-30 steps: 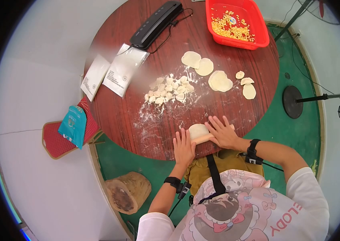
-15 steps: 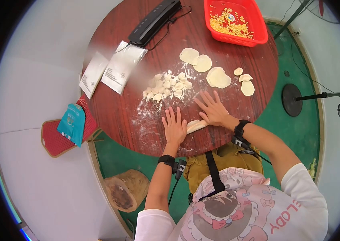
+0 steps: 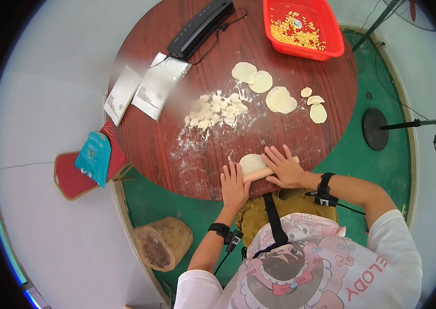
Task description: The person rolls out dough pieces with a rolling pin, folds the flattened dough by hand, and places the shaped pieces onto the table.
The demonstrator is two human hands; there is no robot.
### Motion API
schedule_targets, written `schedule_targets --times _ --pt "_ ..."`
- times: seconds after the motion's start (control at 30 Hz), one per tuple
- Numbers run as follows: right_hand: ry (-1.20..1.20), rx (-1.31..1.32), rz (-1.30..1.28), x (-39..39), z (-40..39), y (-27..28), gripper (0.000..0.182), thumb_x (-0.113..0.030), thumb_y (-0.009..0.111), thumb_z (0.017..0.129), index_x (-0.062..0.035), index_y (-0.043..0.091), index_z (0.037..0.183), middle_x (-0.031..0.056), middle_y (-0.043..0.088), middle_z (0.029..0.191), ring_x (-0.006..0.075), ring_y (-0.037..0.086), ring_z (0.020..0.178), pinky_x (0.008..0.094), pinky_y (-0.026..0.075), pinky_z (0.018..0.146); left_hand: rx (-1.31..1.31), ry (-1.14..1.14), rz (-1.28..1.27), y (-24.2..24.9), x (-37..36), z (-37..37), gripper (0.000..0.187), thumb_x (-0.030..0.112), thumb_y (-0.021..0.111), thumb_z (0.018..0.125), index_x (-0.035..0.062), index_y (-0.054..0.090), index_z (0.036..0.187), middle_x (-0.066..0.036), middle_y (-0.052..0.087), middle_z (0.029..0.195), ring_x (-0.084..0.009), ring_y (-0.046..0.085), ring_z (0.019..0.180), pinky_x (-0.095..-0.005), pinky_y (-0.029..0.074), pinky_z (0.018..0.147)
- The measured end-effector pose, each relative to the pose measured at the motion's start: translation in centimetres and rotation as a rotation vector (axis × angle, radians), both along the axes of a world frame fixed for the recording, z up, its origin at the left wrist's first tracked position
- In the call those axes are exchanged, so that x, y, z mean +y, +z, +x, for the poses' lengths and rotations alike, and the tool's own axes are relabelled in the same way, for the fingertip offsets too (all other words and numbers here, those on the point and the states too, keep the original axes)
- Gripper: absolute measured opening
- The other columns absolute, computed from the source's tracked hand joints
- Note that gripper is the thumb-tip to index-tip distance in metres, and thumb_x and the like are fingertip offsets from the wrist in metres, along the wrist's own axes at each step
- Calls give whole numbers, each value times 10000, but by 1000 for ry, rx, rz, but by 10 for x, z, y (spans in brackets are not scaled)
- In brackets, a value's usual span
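A wooden rolling pin (image 3: 259, 175) lies across a round piece of flattened dough (image 3: 251, 163) near the table's front edge. My left hand (image 3: 235, 188) rests on the pin's left end with its fingers stretched forward. On the right end lies my right hand (image 3: 286, 170), open, fingers spread, palm down over the pin. The dough shows just beyond the pin, and its near side is hidden. Farther in, several small dough lumps (image 3: 217, 109) sit in scattered flour. To their right are several thin dough rounds (image 3: 281, 100), some overlapping.
At the back of the round wooden table (image 3: 146, 139) stands a red plastic basket (image 3: 308, 53) with yellow kernels. A long black appliance (image 3: 197, 31) with a cord and silvery packets (image 3: 160, 85) lie back left. A red chair (image 3: 68, 177) holds a blue bag (image 3: 94, 157).
Both hands and the rolling pin have come back toward the table's near edge. The dough round, covered before, is exposed beyond the pin.
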State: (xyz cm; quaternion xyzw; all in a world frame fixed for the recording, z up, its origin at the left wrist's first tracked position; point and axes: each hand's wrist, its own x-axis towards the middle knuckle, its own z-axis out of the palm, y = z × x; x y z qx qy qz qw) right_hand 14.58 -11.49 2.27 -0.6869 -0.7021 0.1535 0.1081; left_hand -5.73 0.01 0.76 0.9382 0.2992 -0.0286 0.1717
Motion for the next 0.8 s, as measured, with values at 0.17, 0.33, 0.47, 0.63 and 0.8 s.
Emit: schedule_targets --times 0.17,0.33,0.47,0.63,0.8 --pt "121 11 -32 -17 -1 1 782 -448 493 835 8 193 1395 212 179 1453 339 169 1351 559 114 1058 -34 -29 -2 2 -16 -12 699 404 458 887 -49 239 1372 -242 194 1440 -430 165 1327 -518 162 1058" --pt "178 124 -87 -27 -1 11 840 -352 596 781 26 163 1394 232 154 1451 368 168 1344 553 145 1055 -14 -114 -30 4 -17 -25 724 408 488 873 -47 230 1374 -237 192 1443 -404 167 1337 -511 159 1063" --pt "94 181 -20 -24 2 3 650 -247 618 765 42 355 1284 238 204 1431 364 227 1324 517 196 1053 -68 -221 -64 3 -6 -30 692 344 540 855 -38 262 1361 -227 213 1437 -387 182 1337 -505 176 1062" --pt "185 -150 42 -18 9 5 348 -192 602 750 8 527 1025 233 268 1403 336 290 1298 491 238 1041 -149 -263 -2 -1 15 -33 548 207 636 798 6 434 1267 -207 311 1388 -379 258 1308 -498 245 1043" --pt "146 -119 154 -24 21 -2 314 -198 597 769 -6 528 1009 189 362 1334 313 352 1247 490 267 1020 -325 -207 71 14 22 -24 493 178 664 773 24 491 1209 -177 429 1295 -369 351 1254 -489 283 1027"
